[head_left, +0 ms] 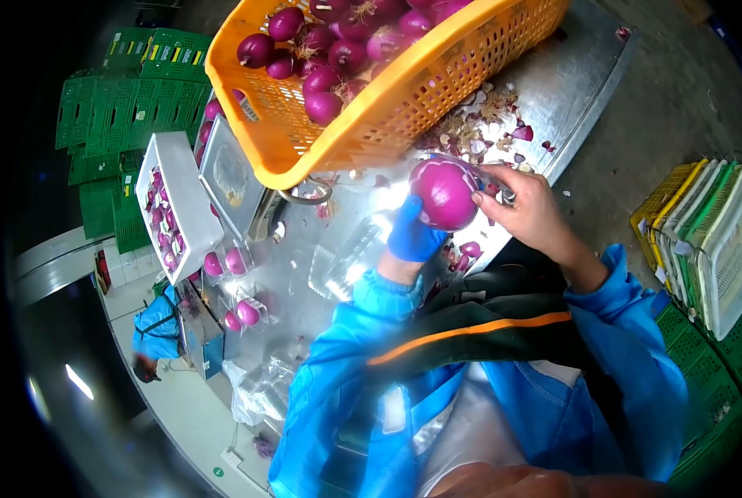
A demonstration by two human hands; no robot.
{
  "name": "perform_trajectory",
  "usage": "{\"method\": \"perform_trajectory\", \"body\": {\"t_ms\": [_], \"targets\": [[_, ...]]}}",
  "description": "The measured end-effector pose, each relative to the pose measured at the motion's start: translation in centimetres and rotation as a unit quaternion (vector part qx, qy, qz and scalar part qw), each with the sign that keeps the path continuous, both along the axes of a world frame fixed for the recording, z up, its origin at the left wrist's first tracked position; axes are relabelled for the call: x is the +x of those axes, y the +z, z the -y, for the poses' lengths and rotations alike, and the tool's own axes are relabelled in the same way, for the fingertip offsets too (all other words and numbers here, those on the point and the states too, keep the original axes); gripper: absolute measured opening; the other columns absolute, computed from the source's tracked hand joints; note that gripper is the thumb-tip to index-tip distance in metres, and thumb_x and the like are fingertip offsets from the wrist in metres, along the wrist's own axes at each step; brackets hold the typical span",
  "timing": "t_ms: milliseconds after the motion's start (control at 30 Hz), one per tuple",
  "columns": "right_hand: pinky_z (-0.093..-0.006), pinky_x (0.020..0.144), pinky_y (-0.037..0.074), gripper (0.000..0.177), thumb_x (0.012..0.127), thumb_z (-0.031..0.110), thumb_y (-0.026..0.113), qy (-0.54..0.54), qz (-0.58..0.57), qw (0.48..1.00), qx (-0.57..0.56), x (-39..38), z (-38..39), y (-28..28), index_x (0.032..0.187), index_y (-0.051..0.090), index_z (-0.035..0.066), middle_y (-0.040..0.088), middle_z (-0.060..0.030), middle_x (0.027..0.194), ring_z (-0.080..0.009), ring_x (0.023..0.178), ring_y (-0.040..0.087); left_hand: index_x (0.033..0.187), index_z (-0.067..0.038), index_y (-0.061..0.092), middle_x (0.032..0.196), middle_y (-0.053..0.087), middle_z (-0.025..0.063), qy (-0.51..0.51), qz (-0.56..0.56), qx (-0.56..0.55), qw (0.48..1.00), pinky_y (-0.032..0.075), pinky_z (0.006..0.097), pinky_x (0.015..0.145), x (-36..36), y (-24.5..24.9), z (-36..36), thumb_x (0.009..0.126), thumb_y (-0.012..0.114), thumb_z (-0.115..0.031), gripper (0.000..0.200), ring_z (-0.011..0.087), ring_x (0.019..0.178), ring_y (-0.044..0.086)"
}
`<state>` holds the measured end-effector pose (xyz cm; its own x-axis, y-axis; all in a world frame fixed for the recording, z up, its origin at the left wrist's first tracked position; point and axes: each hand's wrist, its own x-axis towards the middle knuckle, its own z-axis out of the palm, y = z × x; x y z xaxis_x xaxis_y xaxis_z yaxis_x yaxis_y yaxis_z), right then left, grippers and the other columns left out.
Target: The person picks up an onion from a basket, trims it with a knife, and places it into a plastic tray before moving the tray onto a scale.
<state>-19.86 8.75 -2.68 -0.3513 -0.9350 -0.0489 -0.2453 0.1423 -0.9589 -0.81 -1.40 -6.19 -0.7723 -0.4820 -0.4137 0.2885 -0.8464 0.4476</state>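
A large peeled red onion (444,194) is held up over the metal table (296,282). My left hand (416,232), in a blue glove, is closed round its lower left side. The bare fingers of my right hand (527,203) pinch at the onion's right side, where a small shiny object shows that I cannot make out. Just behind, an orange crate (404,116) full of red onions stands tilted in view. Clear plastic trays (338,266) lie left of my gloved hand. Loose skins and roots (474,124) are scattered beside the crate.
A scale (242,187) and a white bin (176,158) of small onion pieces stand at the left, near packed onions (246,312). Plastic bags (263,390) lie lower left. Stacked crates (719,241) stand right, green crates (130,100) far left. Another person (157,325) is in the background.
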Motion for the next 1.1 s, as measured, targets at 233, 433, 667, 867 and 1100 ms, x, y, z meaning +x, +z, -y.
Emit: {"method": "perform_trajectory", "body": {"t_ms": [233, 433, 667, 867, 1100], "targets": [[-0.0377, 0.062, 0.053, 0.021, 0.084, 0.013, 0.067, -0.019, -0.248, 0.968, 0.026, 0.4, -0.2, 0.1, 0.102, 0.064, 0.001, 0.068, -0.0190, 0.081, -0.0343, 0.071, 0.068, 0.141, -0.006, 0.038, 0.133, 0.052, 0.0142, -0.012, 0.019, -0.069, 0.997, 0.047, 0.0433, 0.103, -0.6, 0.4, -0.4, 0.081, 0.072, -0.041, 0.077, 0.0276, 0.121, 0.055], [-0.0439, 0.068, 0.049, 0.017, 0.086, 0.018, 0.065, -0.106, -0.116, 0.983, 0.098, -0.1, 0.3, -1.7, 0.094, 0.057, 0.006, 0.063, -0.0149, 0.070, -0.0365, 0.069, 0.064, 0.140, -0.004, 0.039, 0.132, 0.053, 0.0138, 0.006, 0.034, -0.043, 0.998, 0.046, 0.0424, 0.104, -0.7, 0.9, -0.2, 0.079, 0.074, -0.040, 0.079, 0.0277, 0.121, 0.055], [-0.0337, 0.082, 0.050, 0.063, 0.092, 0.038, 0.065, 0.058, 0.081, 0.995, 0.011, -1.2, 0.1, -3.4, 0.141, 0.044, 0.004, 0.067, -0.0109, 0.100, -0.0215, 0.089, 0.065, 0.146, -0.002, 0.034, 0.136, 0.052, 0.0147, -0.107, 0.169, -0.288, 0.936, 0.042, 0.0406, 0.106, -1.1, 2.2, 1.4, 0.085, 0.072, -0.029, 0.076, 0.0266, 0.123, 0.054], [-0.0360, 0.089, 0.048, 0.061, 0.092, 0.039, 0.065, -0.006, 0.230, 0.973, 0.032, 0.3, 0.0, -4.8, 0.134, 0.049, -0.002, 0.066, -0.0172, 0.108, -0.0249, 0.102, 0.064, 0.141, -0.001, 0.039, 0.132, 0.053, 0.0157, 0.006, 0.050, -0.155, 0.987, 0.044, 0.0413, 0.105, -2.6, 1.5, 0.4, 0.086, 0.072, -0.030, 0.070, 0.0275, 0.118, 0.057], [-0.0360, 0.064, 0.050, 0.029, 0.086, 0.017, 0.068, -0.030, -0.227, 0.972, -0.051, 0.5, -1.3, -2.5, 0.114, 0.065, 0.009, 0.061, -0.0116, 0.084, -0.0271, 0.071, 0.064, 0.138, -0.002, 0.042, 0.128, 0.056, 0.0124, 0.027, 0.088, -0.216, 0.972, 0.044, 0.0379, 0.104, -0.7, -0.2, 0.9, 0.085, 0.072, -0.026, 0.066, 0.0239, 0.119, 0.056]]}}
